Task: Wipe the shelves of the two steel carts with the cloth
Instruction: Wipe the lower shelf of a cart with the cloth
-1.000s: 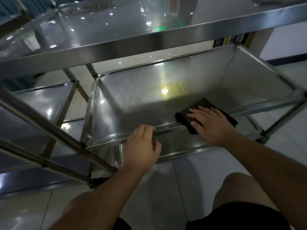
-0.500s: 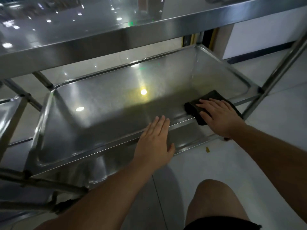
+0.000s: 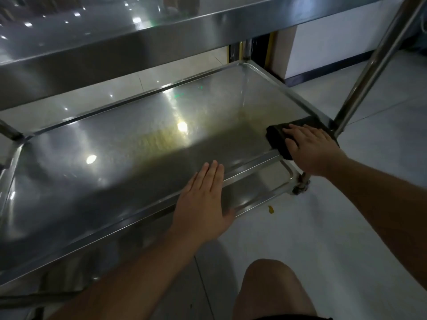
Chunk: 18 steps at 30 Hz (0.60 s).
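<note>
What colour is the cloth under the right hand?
Black cloth, plain, seen in the head view.

From my feed I see the person's left hand (image 3: 203, 199) and right hand (image 3: 310, 147) both bare, forearms uncovered with no sleeves, watch or rings visible, a bare knee (image 3: 270, 287), and the dark hem of black shorts (image 3: 288, 318) at the frame's bottom edge.

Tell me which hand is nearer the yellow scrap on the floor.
Left. The left hand lies flat on the shelf's front rim, just left of the yellow scrap. The right hand presses the cloth farther back.
</note>
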Motion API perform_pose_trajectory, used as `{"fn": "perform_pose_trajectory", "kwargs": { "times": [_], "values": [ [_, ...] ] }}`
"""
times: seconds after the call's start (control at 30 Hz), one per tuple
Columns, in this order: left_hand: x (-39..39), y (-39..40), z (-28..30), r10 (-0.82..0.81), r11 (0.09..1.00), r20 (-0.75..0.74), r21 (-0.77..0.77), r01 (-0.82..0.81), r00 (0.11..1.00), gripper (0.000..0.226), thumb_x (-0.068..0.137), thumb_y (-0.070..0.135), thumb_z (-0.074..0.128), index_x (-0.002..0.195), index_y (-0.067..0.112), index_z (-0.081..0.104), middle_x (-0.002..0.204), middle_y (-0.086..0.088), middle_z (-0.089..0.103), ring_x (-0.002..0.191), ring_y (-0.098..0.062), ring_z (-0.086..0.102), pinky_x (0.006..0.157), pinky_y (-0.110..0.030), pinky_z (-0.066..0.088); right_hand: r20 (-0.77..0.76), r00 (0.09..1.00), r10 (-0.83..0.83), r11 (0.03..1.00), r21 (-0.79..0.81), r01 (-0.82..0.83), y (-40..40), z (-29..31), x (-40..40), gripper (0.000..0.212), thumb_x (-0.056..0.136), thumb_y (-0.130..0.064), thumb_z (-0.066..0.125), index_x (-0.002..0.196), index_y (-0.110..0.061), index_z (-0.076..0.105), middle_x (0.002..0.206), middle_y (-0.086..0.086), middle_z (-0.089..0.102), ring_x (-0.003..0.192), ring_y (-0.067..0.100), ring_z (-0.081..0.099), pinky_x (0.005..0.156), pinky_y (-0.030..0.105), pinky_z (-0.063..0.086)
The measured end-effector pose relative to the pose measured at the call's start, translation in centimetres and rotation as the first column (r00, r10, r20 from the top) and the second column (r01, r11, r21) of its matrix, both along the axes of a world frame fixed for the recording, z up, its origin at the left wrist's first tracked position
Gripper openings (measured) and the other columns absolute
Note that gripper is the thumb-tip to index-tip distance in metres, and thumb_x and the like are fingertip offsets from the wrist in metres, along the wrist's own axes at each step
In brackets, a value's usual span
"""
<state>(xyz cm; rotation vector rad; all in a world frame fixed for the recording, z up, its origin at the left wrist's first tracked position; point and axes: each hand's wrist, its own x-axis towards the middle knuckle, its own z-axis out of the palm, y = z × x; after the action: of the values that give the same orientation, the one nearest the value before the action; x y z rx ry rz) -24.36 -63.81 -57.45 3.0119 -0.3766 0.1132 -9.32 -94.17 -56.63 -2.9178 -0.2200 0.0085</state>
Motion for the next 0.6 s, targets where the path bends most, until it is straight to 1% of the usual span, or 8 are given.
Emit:
{"fn": "perform_pose_trajectory", "kwargs": {
  "times": [0.07,0.13,0.2,0.27,0.37,0.5,0.6],
  "values": [
    [-0.1,-0.1,0.1,-0.005,1.0,0.011,0.003,0.005,1.0,0.104,0.087,0.074,0.021,0.169,0.018,-0.007,0.177,0.0,-0.01,0.162,-0.015,-0.012,0.131,-0.033,-0.004,-0.081,0.996,-0.04,0.999,-0.02,0.038,-0.7,0.4,2.0,0.072,0.095,-0.063,0.007,0.161,-0.038,0.025,0.172,-0.005,0.022,0.158,0.025,0.019,0.128,0.052,0.014],
    [-0.3,0.0,0.1,-0.008,1.0,0.014,0.007,0.008,1.0,0.103,0.089,0.074,0.027,0.169,0.018,-0.007,0.177,0.0,-0.01,0.162,-0.014,-0.012,0.128,-0.031,-0.008,-0.196,0.977,-0.083,0.996,-0.042,0.076,-1.1,0.7,4.2,0.067,0.1,-0.058,0.012,0.164,-0.038,0.017,0.174,-0.007,0.01,0.16,0.027,0.01,0.128,0.053,0.009],
    [-0.4,0.0,0.1,-0.007,1.0,0.005,0.009,0.007,1.0,0.105,0.09,0.072,0.034,0.169,0.019,-0.009,0.177,0.001,-0.011,0.162,-0.013,-0.015,0.127,-0.031,-0.01,-0.256,0.963,-0.087,0.995,-0.077,0.07,-1.3,0.8,6.2,0.062,0.105,-0.051,0.017,0.165,-0.036,0.013,0.175,-0.007,0.0,0.16,0.03,0.001,0.128,0.055,0.004],
    [-0.3,0.1,0.1,-0.012,1.0,-0.009,-0.002,0.012,1.0,0.106,0.089,0.071,0.039,0.168,0.021,-0.011,0.176,0.003,-0.015,0.16,-0.011,-0.019,0.127,-0.031,-0.011,-0.255,0.963,-0.084,0.995,-0.071,0.068,-1.1,0.8,7.9,0.063,0.105,-0.05,0.019,0.165,-0.035,0.012,0.175,-0.008,-0.003,0.16,0.03,-0.005,0.127,0.056,0.001],
    [-0.3,-0.1,0.1,-0.014,0.999,-0.017,-0.04,0.013,1.0,0.106,0.089,0.071,0.041,0.168,0.022,-0.01,0.176,0.006,-0.016,0.159,-0.009,-0.022,0.128,-0.031,-0.01,-0.212,0.972,-0.106,0.994,-0.003,0.107,-0.3,1.3,10.4,0.067,0.1,-0.056,0.016,0.165,-0.037,0.009,0.174,-0.011,0.0,0.16,0.026,-0.007,0.126,0.053,-0.003],
    [-0.2,-0.1,0.2,-0.01,0.999,-0.031,-0.047,0.008,0.999,0.106,0.087,0.069,0.045,0.17,0.02,0.002,0.178,0.005,-0.007,0.161,-0.01,-0.014,0.131,-0.036,0.0,-0.151,0.987,-0.048,0.999,0.014,0.05,1.0,1.8,14.0,0.067,0.101,-0.056,0.017,0.164,-0.036,0.011,0.174,-0.009,0.005,0.161,0.025,-0.003,0.126,0.052,-0.003],
    [-0.2,-0.2,0.3,0.002,1.0,-0.039,-0.023,-0.003,0.999,0.109,0.084,0.069,0.049,0.17,0.021,0.003,0.178,0.006,-0.006,0.161,-0.01,-0.014,0.13,-0.032,-0.004,-0.11,0.993,0.036,0.999,0.02,-0.034,3.4,2.5,15.6,0.063,0.104,-0.053,0.021,0.164,-0.033,0.017,0.174,-0.004,0.01,0.16,0.026,0.004,0.127,0.053,0.003]
  ]
}}
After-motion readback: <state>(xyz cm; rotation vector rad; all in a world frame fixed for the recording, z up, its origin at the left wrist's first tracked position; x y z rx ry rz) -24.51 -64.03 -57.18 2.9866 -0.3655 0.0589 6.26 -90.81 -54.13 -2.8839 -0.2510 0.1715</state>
